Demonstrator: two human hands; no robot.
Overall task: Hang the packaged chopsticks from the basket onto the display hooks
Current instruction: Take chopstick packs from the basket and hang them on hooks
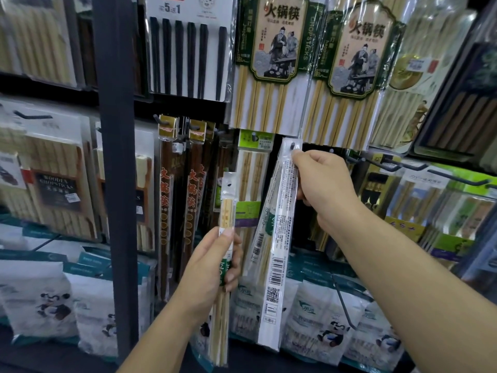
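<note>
we pinch a pack (279, 238) near its top with the right hand (325, 184), leaving its hole (291, 145) free for hanging, while our left hand (212, 265) clamps a spare pack (227, 205) upright, ready.

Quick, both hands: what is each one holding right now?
Left hand: closed around a narrow chopstick pack.
Right hand: grip pinching the top of a second chopstick pack, back label showing.
</note>
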